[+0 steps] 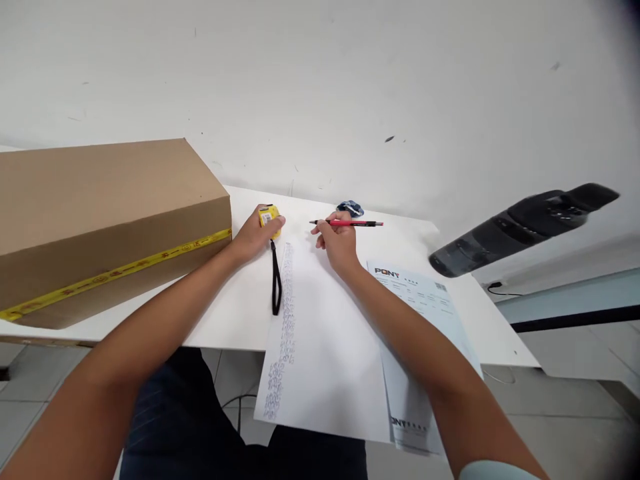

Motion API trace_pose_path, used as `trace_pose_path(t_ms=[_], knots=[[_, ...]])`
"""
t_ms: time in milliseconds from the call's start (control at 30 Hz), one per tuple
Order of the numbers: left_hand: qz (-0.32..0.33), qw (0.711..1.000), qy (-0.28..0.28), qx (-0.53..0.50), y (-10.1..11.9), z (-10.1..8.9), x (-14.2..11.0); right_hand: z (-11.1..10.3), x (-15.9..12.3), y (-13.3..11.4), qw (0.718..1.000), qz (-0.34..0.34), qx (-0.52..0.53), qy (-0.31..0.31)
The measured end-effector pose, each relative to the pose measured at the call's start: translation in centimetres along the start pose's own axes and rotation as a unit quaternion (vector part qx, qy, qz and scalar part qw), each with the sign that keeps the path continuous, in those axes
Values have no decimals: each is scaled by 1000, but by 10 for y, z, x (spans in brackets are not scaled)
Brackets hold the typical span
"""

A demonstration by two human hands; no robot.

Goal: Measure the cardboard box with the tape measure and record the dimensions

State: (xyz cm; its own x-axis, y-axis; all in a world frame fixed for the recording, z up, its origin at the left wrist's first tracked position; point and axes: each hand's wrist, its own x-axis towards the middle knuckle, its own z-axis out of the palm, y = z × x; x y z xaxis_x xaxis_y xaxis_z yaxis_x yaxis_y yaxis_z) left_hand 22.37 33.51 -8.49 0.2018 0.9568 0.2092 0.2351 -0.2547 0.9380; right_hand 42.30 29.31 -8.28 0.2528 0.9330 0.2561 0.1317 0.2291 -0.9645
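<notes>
My left hand (255, 235) is closed around a yellow tape measure (271, 219), its thumb across the front. A black wrist strap (277, 283) hangs from the tape measure onto the table. Between the fingers of my right hand (340, 243) is a red and black pen (356, 223), held nearly level with its tip to the left. Below both hands lies a white sheet of paper (335, 360), with dense blue handwriting down its left side. The sheet's lower end sticks out past the table's front edge.
A large cardboard box (115, 200) with yellow tape stands at left. Printed light-blue papers (420, 293) lie under my right forearm. A dark bottle (510, 230) stands at right. A small blue patterned cloth item (350, 208) sits near the wall, behind my right hand.
</notes>
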Motion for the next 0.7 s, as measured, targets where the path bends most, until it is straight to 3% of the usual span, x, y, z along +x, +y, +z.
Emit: trace_pose_path(t_ms=[167,267,333,500,700], knots=[[9,989,-111,100,5,-10,-12,10,6,21,994,43,-11,-102],[12,958,-167,232,15,-10,-14,5,5,21,986,52,-53,-148],[30,932,-186,310,19,-10,-14,5,5,19,985,28,-97,-142],[84,896,-157,407,15,-12,-12,7,2,19,986,-17,-142,-85],[70,926,-124,351,9,-6,-12,0,4,27,981,-53,-169,-84]])
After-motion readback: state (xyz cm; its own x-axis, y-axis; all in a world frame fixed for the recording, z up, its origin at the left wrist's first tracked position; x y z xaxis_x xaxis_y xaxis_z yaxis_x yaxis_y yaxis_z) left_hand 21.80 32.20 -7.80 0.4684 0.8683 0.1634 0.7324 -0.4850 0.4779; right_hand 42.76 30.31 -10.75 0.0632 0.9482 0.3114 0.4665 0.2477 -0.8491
